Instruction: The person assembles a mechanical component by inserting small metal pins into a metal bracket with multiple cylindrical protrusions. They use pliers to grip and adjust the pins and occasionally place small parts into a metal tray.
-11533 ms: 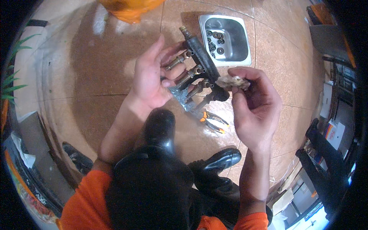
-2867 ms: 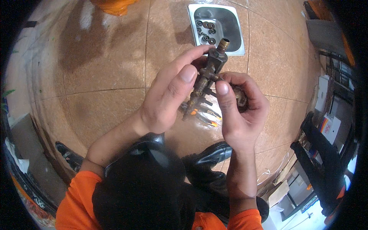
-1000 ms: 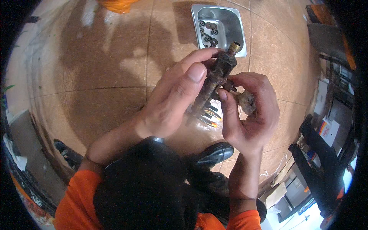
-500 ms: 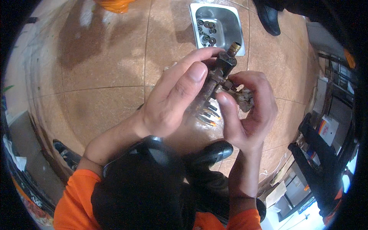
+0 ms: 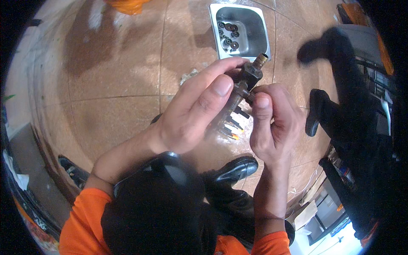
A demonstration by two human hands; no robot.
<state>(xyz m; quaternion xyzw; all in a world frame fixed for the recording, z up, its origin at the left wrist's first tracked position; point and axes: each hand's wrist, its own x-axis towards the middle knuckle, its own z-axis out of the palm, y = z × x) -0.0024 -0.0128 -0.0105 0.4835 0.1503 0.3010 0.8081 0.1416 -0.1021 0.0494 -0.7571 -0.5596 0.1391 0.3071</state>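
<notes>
**Grubby manifold, two bare hands, hard tiles underneath**

Only the head view to go on, so here's what I saw. The dark metal manifold [image 5: 250,76] was up in the air, a bit right of centre in the frame, tilted with its brass hose end [image 5: 260,60] toward the top. The left hand [image 5: 191,106] was half-curled round it from the left, thumb along the side, most fingers out of sight behind. The right hand [image 5: 276,114] had thumb and forefinger closed on a short side fitting [image 5: 250,97], other fingers tucked in. Couldn't tell if the palm hid anything.

What could've gone wrong? That left grip looked kinda loose to me, so a hard twist from the right might've spun the manifold out and onto the tile floor [image 5: 119,72]. Greasy metal wouldn't help, if it was greasy. Also a co-worker's boots [image 5: 313,114] were at the right of the frame, one blurred like mid-step, so a bumped elbow seemed possible.

My count: one manifold, two hands on it, one steel tray [image 5: 250,32] at upper middle, at least seven small dark rings [image 5: 234,45] inside (some overlapped), one pair of pliers [image 5: 234,137] mostly hidden below the manifold, one pale crumpled scrap [image 5: 187,77] left of the tray, two co-worker boots.
</notes>
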